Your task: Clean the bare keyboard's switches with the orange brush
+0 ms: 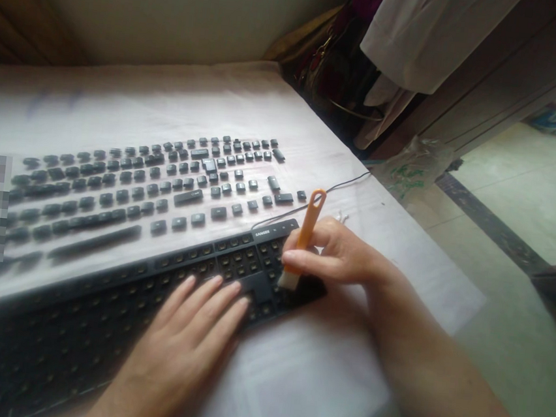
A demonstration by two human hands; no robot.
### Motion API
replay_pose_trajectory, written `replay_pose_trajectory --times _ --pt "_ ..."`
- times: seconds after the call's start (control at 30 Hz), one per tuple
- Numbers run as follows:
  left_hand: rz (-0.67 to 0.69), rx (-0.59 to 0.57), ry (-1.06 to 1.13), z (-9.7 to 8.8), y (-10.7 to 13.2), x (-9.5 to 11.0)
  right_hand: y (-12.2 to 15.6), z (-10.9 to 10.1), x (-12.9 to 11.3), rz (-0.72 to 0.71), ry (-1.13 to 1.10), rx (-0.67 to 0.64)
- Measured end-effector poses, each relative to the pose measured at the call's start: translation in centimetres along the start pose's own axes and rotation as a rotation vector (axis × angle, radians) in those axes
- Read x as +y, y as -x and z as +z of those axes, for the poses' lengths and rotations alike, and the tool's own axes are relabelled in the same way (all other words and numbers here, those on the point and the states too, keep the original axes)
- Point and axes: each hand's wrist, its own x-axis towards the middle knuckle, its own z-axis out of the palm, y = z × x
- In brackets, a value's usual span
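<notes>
R hand (337,250) pinches orange brush (310,221) low on its handle, prob. for control, bristles down at right end of kbd (116,304), near side of table (195,95); L hand (192,331) spread on kbd, prob. steadying it, keycaps (188,196) rowed beyond, maybe for order.

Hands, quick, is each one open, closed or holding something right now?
Left hand: open, resting palm-down on the black keyboard.
Right hand: closed, holding the orange brush.
</notes>
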Motion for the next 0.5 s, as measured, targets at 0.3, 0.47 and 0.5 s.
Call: replay_pose_trajectory --times 0.3,0.47,0.5 --pt "-0.009 -0.004 0.008 0.01 0.04 0.16 -0.29 0.50 -0.30 0.031 0.020 -0.103" --pt "-0.025 0.004 0.013 0.01 -0.04 0.22 -0.32 0.58 -0.41 0.031 0.013 -0.140" --pt "-0.030 0.004 0.016 0.01 -0.06 0.23 -0.31 0.56 -0.38 0.029 0.013 -0.145"
